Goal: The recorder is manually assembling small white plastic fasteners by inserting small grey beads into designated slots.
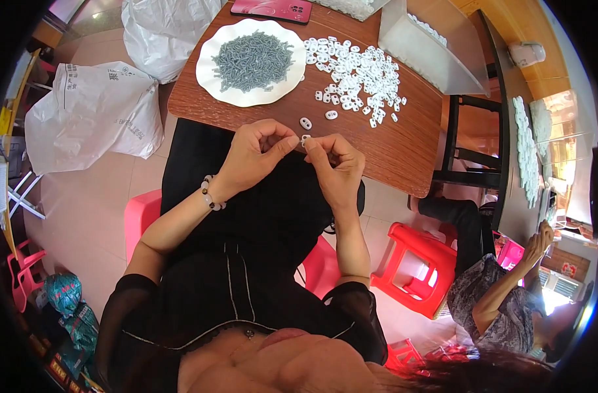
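My left hand and my right hand meet at the near edge of the brown table, fingertips pinched together on one small white plastic piece. A bead bracelet circles my left wrist. Just beyond my fingers lies a single white plastic piece, and another rests a little to the right. Farther back a loose heap of white plastic pieces spreads over the table. A white scalloped plate holds a pile of small grey parts.
A red phone lies at the table's far edge beside a grey tray. White sacks sit on the floor at left. A red stool stands at right, where another person sits at a second table.
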Demonstrator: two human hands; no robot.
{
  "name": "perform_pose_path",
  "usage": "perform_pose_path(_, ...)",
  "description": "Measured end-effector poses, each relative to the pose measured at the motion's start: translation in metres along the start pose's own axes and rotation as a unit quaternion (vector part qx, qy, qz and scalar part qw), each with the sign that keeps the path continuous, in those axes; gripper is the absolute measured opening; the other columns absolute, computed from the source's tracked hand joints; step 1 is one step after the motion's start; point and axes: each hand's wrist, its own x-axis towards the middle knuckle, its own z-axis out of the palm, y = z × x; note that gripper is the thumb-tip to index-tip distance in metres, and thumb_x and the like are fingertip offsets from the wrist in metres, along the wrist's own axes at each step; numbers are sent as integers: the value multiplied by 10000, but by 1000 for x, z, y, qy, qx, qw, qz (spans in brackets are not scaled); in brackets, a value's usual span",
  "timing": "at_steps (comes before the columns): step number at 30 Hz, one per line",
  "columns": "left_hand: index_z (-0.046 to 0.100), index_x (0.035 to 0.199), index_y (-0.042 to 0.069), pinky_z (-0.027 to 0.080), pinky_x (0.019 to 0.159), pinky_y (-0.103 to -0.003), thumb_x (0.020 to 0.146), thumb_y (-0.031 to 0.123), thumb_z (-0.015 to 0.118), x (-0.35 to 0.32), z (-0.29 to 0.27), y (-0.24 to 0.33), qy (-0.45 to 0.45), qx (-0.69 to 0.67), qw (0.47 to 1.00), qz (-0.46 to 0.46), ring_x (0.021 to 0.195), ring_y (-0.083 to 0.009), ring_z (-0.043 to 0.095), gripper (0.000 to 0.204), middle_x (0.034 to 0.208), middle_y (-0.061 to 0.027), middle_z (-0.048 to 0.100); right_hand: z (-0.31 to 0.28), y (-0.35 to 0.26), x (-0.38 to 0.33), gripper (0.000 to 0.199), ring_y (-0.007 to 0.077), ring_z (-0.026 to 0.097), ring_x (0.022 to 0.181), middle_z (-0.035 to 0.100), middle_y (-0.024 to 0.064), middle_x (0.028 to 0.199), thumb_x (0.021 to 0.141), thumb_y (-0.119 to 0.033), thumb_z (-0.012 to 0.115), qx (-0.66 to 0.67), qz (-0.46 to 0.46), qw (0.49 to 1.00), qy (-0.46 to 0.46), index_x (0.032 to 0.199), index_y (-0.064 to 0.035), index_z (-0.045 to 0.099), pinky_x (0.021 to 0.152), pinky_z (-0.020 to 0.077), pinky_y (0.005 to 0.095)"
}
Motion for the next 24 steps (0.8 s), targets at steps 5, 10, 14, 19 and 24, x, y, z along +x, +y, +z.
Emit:
perform_pose_path(5,657,883,-13,394,536,-163,886,91,663,0,-1,0,-1,7,1000,4,618,10,504,104,726,36,620,0,-1,0,124,18,542,622,626,-12,687,876,-110,671,-10,4,1000,-1,818,-2,657,561,383,160)
perform_pose_path(10,657,888,-15,388,534,-156,888,89,660,-1,-1,0,-3,1,1000,-12,617,14,503,104,730,39,619,0,-1,-2,123,22,545,623,624,-12,686,877,-105,669,-4,-7,1000,5,814,0,654,567,384,160)
perform_pose_path(14,658,892,-16,388,534,-155,887,89,662,-1,0,-1,-4,-13,1000,-6,615,15,502,104,735,38,618,1,-2,-2,120,25,548,627,626,-11,690,877,-99,668,-25,2,1000,-3,814,2,654,569,392,165)
perform_pose_path(19,662,882,-11,395,537,-167,877,92,675,-2,-1,-3,2,-8,1000,-3,615,6,503,104,732,32,622,2,0,-1,123,28,551,632,636,-4,704,878,-101,669,-25,0,1000,-9,822,7,654,581,411,170)
perform_pose_path(24,669,856,-6,403,540,-194,854,88,693,-2,-2,-2,15,38,999,35,610,-21,508,97,733,6,619,6,7,0,146,11,495,545,603,-7,613,866,-99,682,-33,-46,998,8,777,9,642,487,367,174)
